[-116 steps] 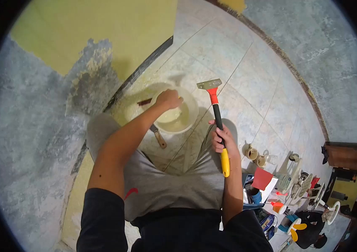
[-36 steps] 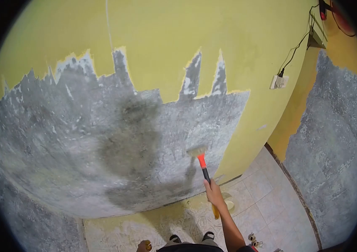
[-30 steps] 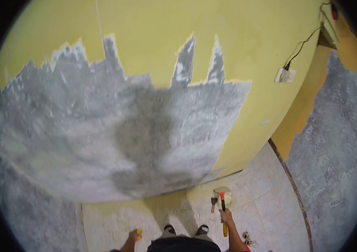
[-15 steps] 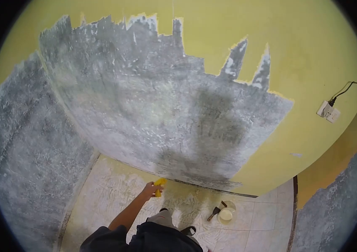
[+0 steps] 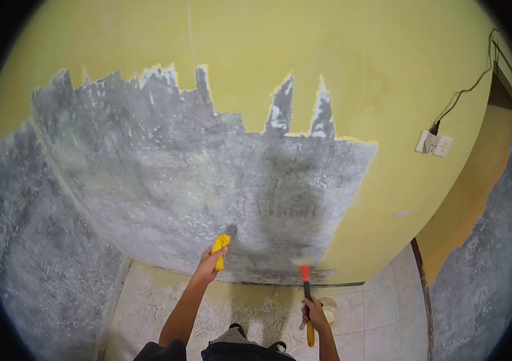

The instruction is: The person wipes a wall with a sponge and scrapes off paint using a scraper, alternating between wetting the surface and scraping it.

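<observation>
My left hand [image 5: 208, 263] is closed around a yellow sponge [image 5: 220, 251], raised in front of the lower wall. A darker damp mark on the grey wall [image 5: 166, 174] shows right by the sponge's upper end. To the right, my right hand [image 5: 314, 313] grips a scraper [image 5: 306, 286] by its dark handle. The scraper has a red head pointing up, a yellow butt end below the fist, and a pale blurred blade that overlaps the base of the wall. Behind my right hand, a pale round tub [image 5: 329, 305] on the floor is partly hidden.
Yellow paint [image 5: 352, 66] covers the upper wall, ending in a jagged edge. A socket [image 5: 433, 143] with a plugged-in black cord is at the right. Smeared pale residue lies on the tiled floor [image 5: 160, 301], and my feet stand near the wall's base.
My left hand has lifted the sponge from low near the floor to the wall. My right hand has come into view holding the scraper. The camera view has shifted rightward.
</observation>
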`<state>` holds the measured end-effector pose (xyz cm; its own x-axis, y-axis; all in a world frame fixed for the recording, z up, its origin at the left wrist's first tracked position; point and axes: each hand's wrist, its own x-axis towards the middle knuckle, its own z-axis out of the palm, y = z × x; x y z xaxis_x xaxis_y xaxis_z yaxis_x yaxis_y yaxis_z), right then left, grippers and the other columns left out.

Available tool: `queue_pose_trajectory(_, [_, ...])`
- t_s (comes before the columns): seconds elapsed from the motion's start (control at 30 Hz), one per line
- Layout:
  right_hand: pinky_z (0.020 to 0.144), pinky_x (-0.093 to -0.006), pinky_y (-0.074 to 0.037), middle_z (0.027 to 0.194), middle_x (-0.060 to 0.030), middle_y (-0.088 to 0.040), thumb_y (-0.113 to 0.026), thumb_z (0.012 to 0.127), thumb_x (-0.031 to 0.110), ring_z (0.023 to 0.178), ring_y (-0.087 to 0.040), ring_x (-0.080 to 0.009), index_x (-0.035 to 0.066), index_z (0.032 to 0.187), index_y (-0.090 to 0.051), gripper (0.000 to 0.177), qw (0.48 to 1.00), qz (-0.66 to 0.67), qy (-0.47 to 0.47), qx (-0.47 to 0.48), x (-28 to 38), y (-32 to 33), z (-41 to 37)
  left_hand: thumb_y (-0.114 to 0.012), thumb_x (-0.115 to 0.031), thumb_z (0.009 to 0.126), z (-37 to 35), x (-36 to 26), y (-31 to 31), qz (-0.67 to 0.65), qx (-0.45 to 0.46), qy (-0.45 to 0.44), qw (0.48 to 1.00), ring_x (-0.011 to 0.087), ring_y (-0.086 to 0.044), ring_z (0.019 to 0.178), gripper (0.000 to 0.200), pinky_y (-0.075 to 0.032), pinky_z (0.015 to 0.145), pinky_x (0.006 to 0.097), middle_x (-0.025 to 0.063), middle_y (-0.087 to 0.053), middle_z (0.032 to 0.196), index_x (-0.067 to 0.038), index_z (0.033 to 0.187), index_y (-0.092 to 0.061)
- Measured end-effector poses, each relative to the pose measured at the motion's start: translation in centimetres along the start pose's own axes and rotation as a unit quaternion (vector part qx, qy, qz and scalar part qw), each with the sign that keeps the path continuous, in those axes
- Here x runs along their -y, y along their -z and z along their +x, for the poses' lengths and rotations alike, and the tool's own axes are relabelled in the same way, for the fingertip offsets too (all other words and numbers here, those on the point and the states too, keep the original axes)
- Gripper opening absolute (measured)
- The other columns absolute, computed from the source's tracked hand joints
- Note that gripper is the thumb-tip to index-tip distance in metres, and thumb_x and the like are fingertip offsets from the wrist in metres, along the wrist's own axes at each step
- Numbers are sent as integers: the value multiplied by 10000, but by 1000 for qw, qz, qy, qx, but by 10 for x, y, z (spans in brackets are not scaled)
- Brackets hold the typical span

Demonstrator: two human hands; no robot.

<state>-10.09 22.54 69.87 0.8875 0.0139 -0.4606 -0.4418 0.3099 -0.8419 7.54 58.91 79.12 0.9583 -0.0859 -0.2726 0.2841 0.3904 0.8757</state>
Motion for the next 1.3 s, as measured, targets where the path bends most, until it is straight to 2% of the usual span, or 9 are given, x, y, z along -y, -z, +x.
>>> queue_pose_trajectory(0.13, [424,-268,-362,692,-7,-432,-462,1028,278,470,-410,-97,90,1072,-454,193,981,-60,135,125,85,-65,11,-659,-268,922,11,-32,-16,-122,38,65,990,165,-649,748,309,-544,598,309,38,-651,909,-72,1149,-582])
queue_pose_trajectory(0.27, [406,-252,-348,703,12,-441,-463,1030,283,447,-406,-82,107,1076,-449,182,976,-49,152,145,166,-123,5,-634,-226,928,12,-107,-66,-96,67,-39,992,229,-645,1051,427,-566,866,344,113,-630,1177,-20,1279,-503])
queue_pose_trajectory(0.53, [370,-221,-301,682,22,-430,-526,997,260,414,-375,-54,119,1056,-477,161,974,-11,185,132,231,-160,7,-559,-147,966,2,-183,-110,-54,137,-118,982,213,-637,1072,365,-551,912,328,122,-614,1193,-1,1290,-478])
queue_pose_trajectory(0.77, [387,-211,-283,654,33,-419,-548,962,151,439,-370,-41,99,1100,-497,156,974,-21,208,93,246,-172,7,-528,-156,974,15,-181,-96,-74,131,-89,985,212,-631,1077,356,-549,891,336,112,-606,1202,-16,1298,-476])
queue_pose_trajectory(0.87, [402,-211,-287,628,39,-428,-553,946,93,461,-387,-35,88,1155,-515,213,955,-96,274,67,247,-174,9,-522,-116,971,17,-188,-95,-105,143,-78,981,210,-625,1072,311,-554,855,343,101,-602,1193,-38,1269,-475])
queue_pose_trajectory(1.07, [400,-220,-287,612,44,-446,-551,944,56,460,-408,-34,71,1219,-542,275,933,-123,337,5,226,-181,16,-514,-72,956,34,-185,-87,-108,107,-168,974,224,-609,1087,312,-522,894,349,105,-591,1193,-27,1263,-472])
queue_pose_trajectory(1.17, [388,-224,-276,614,46,-443,-547,947,57,436,-388,-36,65,1216,-550,270,953,-121,275,-39,207,-179,16,-508,-66,954,46,-151,-61,-104,114,-192,969,238,-605,1088,314,-512,912,367,112,-588,1199,-17,1262,-469])
queue_pose_trajectory(1.23, [394,-220,-283,610,53,-442,-564,942,60,437,-389,-33,69,1218,-559,277,963,-94,249,-47,192,-176,17,-506,-71,954,70,-111,-26,-205,136,-57,967,240,-595,1100,317,-504,919,374,103,-586,1203,-9,1263,-467])
queue_pose_trajectory(1.3, [391,-221,-277,605,54,-436,-566,940,62,427,-376,-35,72,1210,-563,270,972,-75,214,-66,168,-166,12,-521,-75,948,69,-90,-9,-264,75,22,961,255,-583,1129,331,-495,948,387,111,-583,1220,-5,1269,-473])
